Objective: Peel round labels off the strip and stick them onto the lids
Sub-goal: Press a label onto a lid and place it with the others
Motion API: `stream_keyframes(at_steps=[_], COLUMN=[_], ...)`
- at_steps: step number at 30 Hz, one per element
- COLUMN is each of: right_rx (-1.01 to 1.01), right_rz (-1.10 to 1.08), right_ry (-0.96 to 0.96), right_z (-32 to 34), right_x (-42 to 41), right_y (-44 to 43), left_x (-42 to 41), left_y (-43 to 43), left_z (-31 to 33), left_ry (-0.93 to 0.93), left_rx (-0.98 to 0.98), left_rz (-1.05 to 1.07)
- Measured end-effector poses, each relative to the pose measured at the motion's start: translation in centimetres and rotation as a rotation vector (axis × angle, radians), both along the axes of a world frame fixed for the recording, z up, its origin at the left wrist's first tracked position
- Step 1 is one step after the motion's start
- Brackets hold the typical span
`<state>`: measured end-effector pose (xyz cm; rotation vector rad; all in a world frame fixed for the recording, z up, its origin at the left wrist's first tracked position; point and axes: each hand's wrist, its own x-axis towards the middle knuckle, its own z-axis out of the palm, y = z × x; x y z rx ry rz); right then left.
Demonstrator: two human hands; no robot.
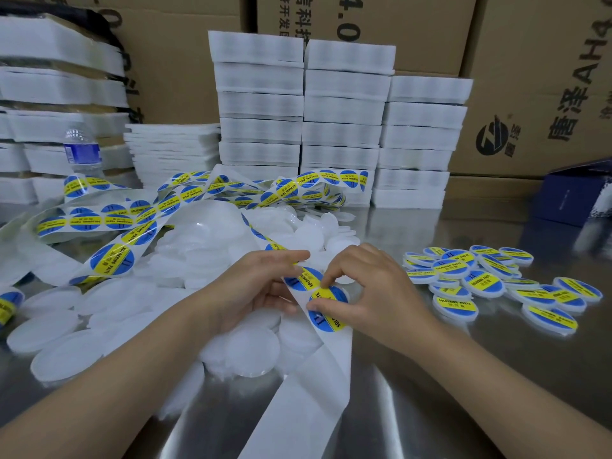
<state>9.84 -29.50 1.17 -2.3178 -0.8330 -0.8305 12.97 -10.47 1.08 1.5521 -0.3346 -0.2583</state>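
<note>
A: Pinching what with the right hand [367, 293]?

B: Edge of a round label [328, 308], thumb and forefinger closed on it, just left of that palm.

A: And gripping the strip [324, 376] with the left hand [261, 286]?

B: Yes, thumb on top. Running far-left to near, bare backing trailing over the bench [463, 376]. Probably peeling rightward next; blank lids [251, 352] directly beneath, nearer the left hand.

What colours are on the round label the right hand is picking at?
Blue label with a yellow band carrying black lettering, shown in the head view.
</note>
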Motion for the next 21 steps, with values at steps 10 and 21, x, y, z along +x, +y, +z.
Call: stream_keyframes(at_steps=[10,21], right_rx=[0.505,0.780], right_rz=[0.208,0.017], right_ry=[0.334,0.488], right_z=[0.2,0.7], right_x=[-0.3,1.5], right_y=[0.3,-0.6], left_x=[0.8,1.1], left_y=[-0.1,0.1], left_z=[-0.6,-0.6], left_ry=[-0.040,-0.162], left_rx=[-0.027,-0.105], left_rz=[0.123,0.284])
